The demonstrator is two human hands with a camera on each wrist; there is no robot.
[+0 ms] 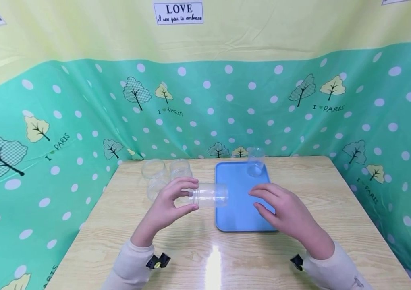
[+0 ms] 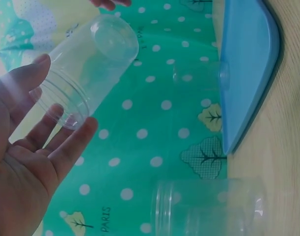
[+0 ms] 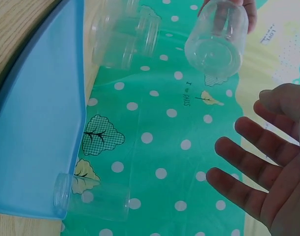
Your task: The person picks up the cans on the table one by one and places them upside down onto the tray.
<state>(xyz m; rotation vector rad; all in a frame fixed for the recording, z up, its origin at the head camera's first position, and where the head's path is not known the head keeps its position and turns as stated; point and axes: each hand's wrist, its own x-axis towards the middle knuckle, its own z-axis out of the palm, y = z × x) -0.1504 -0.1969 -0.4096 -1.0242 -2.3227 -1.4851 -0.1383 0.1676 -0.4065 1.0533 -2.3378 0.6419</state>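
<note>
Clock dial laid over the head view, held jar at the hub. At 10 o'clock, at least three clear plastic jars [image 1: 153, 170] stand close together on the wood-grain table [image 1: 111, 225]; left hand masks part of the group, so full count uncertain. At the hub, the held jar [image 1: 210, 195], clear with a threaded neck, lies sideways in the air, mouth toward 9, base toward 3, the base end showing over the left rim of the blue tray [image 1: 236, 215]. At 2 o'clock, a lone jar [image 1: 255, 163] stands on end in the tray's far right part. Progress, by my reading: early to midway, with one jar on the tray, one in hand, and the 10 o'clock group apparently left to handle. Hands next. Left hand [image 1: 165, 206], at 9 o'clock: thumb on one side of the threaded neck, fingers on the other, spread just to the jar's width, gripping it. Right hand [image 1: 287, 209], at 3 o'clock by the tray's right side: fingers parted and loosely bent, thumb standing off, moderately wide; nothing held, a plain gap between its fingertips and the jar's base.
</note>
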